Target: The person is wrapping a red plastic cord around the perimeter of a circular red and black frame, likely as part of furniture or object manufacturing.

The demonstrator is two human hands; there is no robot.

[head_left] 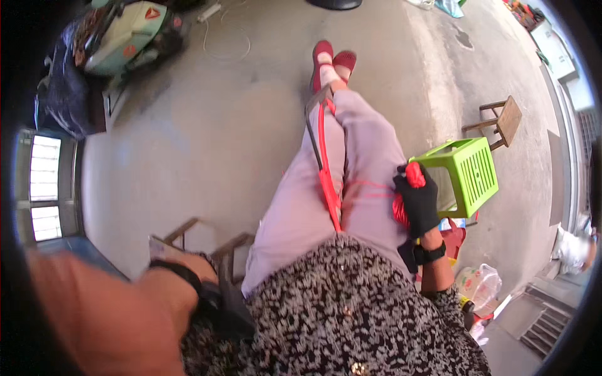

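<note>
Black-gloved right hand [417,202] gripping fuzzy red yarn [414,174], ribbed green stool [471,175]

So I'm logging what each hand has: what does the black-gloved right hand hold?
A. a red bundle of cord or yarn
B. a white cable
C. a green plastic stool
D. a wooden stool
A: the black-gloved right hand is closed around a red bundle of cord or yarn, while the green plastic stool stands apart beside it.

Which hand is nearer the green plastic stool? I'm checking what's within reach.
Right. The right hand, gloved and holding red yarn, is beside the green stool; the left hand is far across the lap.
</note>
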